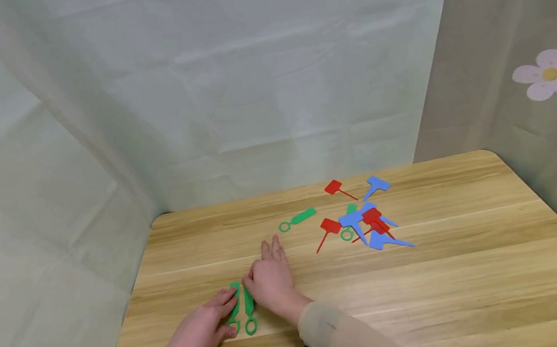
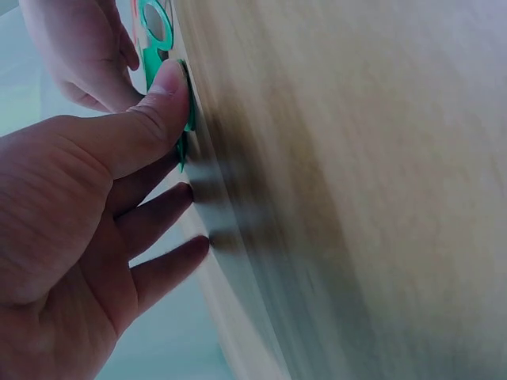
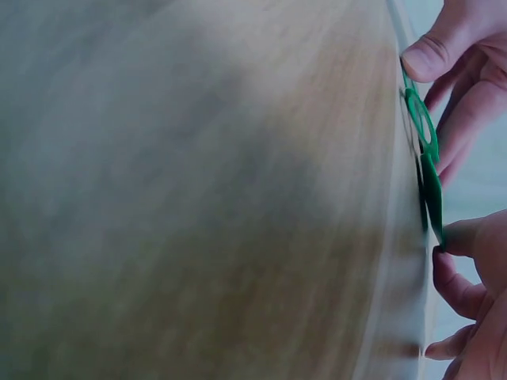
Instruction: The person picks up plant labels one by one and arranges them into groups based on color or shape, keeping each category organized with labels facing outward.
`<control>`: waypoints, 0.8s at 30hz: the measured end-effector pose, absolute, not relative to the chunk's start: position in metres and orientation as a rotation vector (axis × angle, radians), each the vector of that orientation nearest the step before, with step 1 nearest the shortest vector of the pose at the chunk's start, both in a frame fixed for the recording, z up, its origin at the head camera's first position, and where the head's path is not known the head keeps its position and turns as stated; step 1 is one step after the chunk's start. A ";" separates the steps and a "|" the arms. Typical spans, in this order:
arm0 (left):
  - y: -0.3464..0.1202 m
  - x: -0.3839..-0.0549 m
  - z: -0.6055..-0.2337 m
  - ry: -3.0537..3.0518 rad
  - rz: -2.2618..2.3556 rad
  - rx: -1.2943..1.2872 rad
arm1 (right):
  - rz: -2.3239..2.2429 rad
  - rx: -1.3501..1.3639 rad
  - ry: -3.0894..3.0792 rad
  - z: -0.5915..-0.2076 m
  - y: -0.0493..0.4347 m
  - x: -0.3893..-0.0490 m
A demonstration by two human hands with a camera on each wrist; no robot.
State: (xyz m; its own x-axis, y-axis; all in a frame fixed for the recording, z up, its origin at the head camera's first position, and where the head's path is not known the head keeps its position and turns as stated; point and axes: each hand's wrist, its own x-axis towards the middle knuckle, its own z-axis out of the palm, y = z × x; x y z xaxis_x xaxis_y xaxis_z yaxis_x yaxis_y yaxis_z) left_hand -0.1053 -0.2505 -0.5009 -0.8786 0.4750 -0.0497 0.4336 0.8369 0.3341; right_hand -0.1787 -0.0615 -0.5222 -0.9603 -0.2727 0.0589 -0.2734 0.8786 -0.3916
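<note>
Two green plant tags with ring ends lie side by side on the wooden table, rings toward the person. My left hand (image 1: 199,329) rests on the left green tag (image 1: 235,312), its thumb by the ring and fingertips over the flat end. In the left wrist view its other fingers reach out fairly straight to the tabletop. My right hand (image 1: 273,282) pinches the flat end of the right green tag (image 3: 432,198) between thumb and index finger. That end looks slightly raised in the right wrist view, while the ring stays beside the left hand's tag.
Another green tag (image 1: 303,216) lies beyond the right hand. To its right is a loose, overlapping pile of red tags (image 1: 330,226), blue T-shaped tags (image 1: 351,219) and a partly covered green tag (image 1: 346,234). Pale cloth (image 1: 273,107) hangs behind the table (image 1: 469,289).
</note>
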 end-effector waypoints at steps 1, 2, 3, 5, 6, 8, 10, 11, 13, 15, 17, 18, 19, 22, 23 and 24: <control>-0.251 -0.105 -0.500 2.885 0.476 0.710 | 0.636 0.443 -3.042 -0.523 -0.062 -0.179; -0.251 -0.105 -0.500 2.885 0.469 0.713 | 0.629 0.444 -3.039 -0.524 -0.063 -0.179; -0.251 -0.105 -0.500 2.888 0.462 0.719 | 0.624 0.444 -3.041 -0.525 -0.063 -0.179; -0.251 -0.106 -0.499 2.896 0.449 0.742 | 0.606 0.442 -3.039 -0.526 -0.064 -0.179; -0.251 -0.106 -0.499 2.902 0.442 0.750 | 0.597 0.442 -3.035 -0.527 -0.064 -0.180; -0.251 -0.107 -0.499 2.915 0.427 0.772 | 0.572 0.445 -3.032 -0.529 -0.065 -0.180; -0.252 -0.107 -0.499 2.926 0.414 0.799 | 0.549 0.452 -3.025 -0.530 -0.065 -0.181; -0.252 -0.107 -0.500 2.930 0.407 0.807 | 0.541 0.456 -3.021 -0.531 -0.065 -0.181; -0.252 -0.108 -0.500 2.936 0.394 0.824 | 0.526 0.462 -3.011 -0.531 -0.065 -0.181; -0.252 -0.108 -0.501 2.940 0.385 0.843 | 0.521 0.461 -3.008 -0.532 -0.065 -0.181; -0.252 -0.108 -0.501 2.943 0.377 0.850 | 0.518 0.455 -3.010 -0.532 -0.065 -0.181; -0.252 -0.108 -0.501 2.944 0.375 0.853 | 0.514 0.453 -3.011 -0.532 -0.065 -0.181; -0.252 -0.108 -0.501 2.945 0.373 0.855 | 0.512 0.452 -3.015 -0.532 -0.065 -0.181; -0.252 -0.108 -0.500 2.946 0.366 0.862 | 0.507 0.458 -3.031 -0.531 -0.065 -0.181; -0.252 -0.108 -0.500 2.947 0.365 0.865 | 0.508 0.460 -3.035 -0.530 -0.065 -0.181; -0.252 -0.108 -0.500 2.947 0.365 0.866 | 0.510 0.463 -3.040 -0.530 -0.065 -0.181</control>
State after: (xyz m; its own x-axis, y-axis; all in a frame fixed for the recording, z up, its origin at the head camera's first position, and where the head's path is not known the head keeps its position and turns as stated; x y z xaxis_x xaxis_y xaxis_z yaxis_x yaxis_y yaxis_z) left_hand -0.1078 -0.2521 -0.5002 -0.8422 0.5388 0.0196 0.5273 0.8156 0.2384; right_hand -0.1806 -0.0649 -0.5297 -0.9556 -0.2856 0.0724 -0.2936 0.9023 -0.3157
